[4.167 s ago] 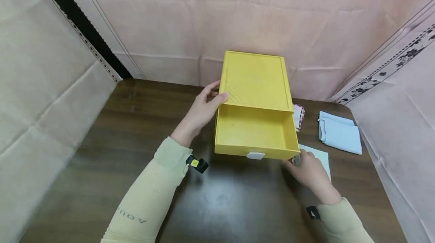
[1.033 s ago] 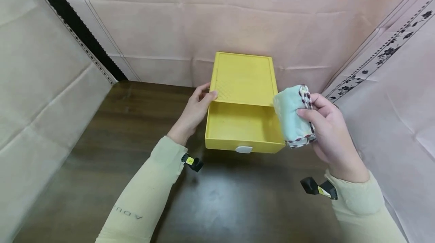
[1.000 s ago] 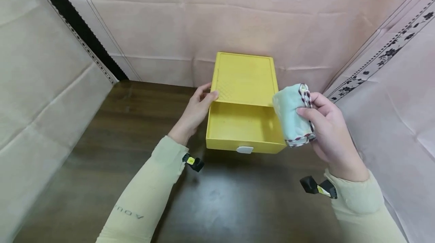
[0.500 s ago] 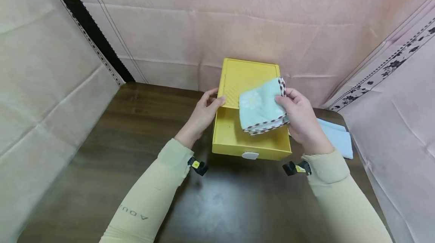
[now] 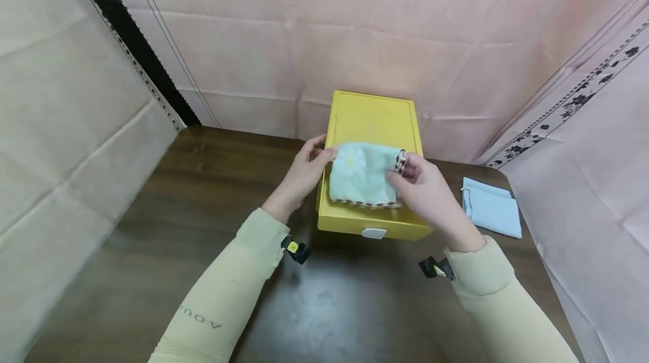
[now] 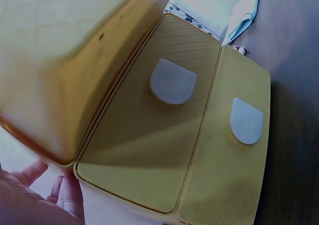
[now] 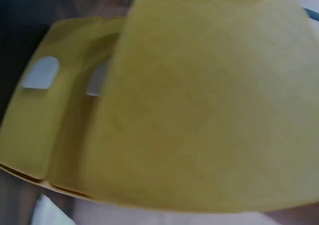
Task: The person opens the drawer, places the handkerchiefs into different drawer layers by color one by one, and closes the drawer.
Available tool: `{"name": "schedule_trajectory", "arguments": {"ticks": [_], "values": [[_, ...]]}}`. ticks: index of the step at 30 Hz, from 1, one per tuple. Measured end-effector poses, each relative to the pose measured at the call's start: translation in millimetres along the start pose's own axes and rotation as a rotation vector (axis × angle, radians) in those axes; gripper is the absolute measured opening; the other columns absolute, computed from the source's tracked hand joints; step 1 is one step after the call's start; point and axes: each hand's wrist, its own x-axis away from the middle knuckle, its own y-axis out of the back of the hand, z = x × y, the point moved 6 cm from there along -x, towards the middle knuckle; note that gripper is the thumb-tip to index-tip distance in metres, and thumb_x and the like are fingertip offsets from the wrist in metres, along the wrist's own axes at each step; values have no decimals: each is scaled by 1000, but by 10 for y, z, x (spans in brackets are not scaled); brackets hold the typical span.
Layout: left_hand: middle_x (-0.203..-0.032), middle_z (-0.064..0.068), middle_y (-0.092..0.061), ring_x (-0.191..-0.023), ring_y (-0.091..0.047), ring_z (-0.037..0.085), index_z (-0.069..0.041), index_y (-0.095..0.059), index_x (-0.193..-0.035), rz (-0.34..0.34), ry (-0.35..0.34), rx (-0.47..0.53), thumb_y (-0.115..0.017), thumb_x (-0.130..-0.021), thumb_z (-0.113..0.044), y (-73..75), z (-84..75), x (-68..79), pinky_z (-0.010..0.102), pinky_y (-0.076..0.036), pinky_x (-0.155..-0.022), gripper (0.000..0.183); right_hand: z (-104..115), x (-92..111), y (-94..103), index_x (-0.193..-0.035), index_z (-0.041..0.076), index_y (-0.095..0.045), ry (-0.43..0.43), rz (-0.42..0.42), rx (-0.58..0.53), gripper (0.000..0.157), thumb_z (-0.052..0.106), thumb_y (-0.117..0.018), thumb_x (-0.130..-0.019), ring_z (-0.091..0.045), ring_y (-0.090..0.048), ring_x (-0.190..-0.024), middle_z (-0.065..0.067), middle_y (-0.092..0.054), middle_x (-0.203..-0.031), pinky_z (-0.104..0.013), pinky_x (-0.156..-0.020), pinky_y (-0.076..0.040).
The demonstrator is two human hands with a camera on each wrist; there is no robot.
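A yellow drawer cabinet (image 5: 375, 115) stands on the table with its top drawer (image 5: 345, 223) pulled out. My left hand (image 5: 299, 174) holds the cabinet's left side, thumb over the top edge. In the left wrist view its fingers (image 6: 70, 197) lie against the side wall. My right hand (image 5: 423, 188) pinches the right edge of a folded mint-green towel (image 5: 362, 174) with a pale flower and a checked brown-and-white border. The towel lies level over the open drawer, covering most of its inside. In the right wrist view the drawer front (image 7: 199, 110) hides that hand.
A folded light-blue cloth (image 5: 492, 208) lies on the dark wooden table (image 5: 192, 228), right of the cabinet. Two lower drawers with white tabs (image 6: 174, 83) are pushed in. Pale fabric walls (image 5: 304, 53) close off the back and sides.
My right hand has carried the mint towel from the cabinet's right side leftward, then lowered it over the open drawer. My left hand has stayed on the cabinet.
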Motion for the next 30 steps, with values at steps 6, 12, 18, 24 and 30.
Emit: {"name": "schedule_trajectory", "arguments": {"ticks": [6, 12, 18, 24, 30], "values": [[-123, 4, -47, -110, -48, 22, -33, -38, -145, -18, 9, -18, -58, -88, -59, 8, -14, 7, 44, -39, -95, 66, 74, 124, 57, -82, 7, -45, 16, -26, 308, 37, 39, -57, -96, -18, -37, -51, -5, -39, -61, -33, -50, -35], [-122, 3, -47, -110, -48, 22, -32, -39, -145, -20, 3, -20, -58, -88, -58, 6, -50, -19, 43, -38, -96, 66, 122, 97, 8, -79, 6, -45, -4, 61, 536, 27, 22, -53, -99, -20, -42, -52, -7, -43, -65, -35, -53, -40], [-121, 4, -48, -109, -51, 23, -31, -40, -144, -17, 25, -14, -57, -88, -58, -10, 27, -4, 43, -38, -97, 64, 66, 59, -100, -91, 3, -53, -55, 113, 652, 20, 22, -56, -97, -22, -47, -60, -7, -47, -70, -36, -58, -41], [-120, 4, -49, -108, -51, 23, -32, -40, -144, -21, 15, -25, -56, -89, -56, -14, 9, -1, 43, -38, -97, 62, 86, 69, -104, -99, 3, -54, -68, 79, 680, 21, 23, -58, -96, -24, -49, -65, -7, -48, -72, -36, -60, -41], [-121, 5, -48, -108, -52, 24, -31, -39, -145, -14, 20, -24, -56, -89, -55, -21, -8, 12, 44, -38, -97, 63, 150, 138, -39, -104, 1, -56, -72, -21, 635, 22, 20, -62, -95, -24, -53, -65, -11, -60, -80, -36, -59, -44]]}}
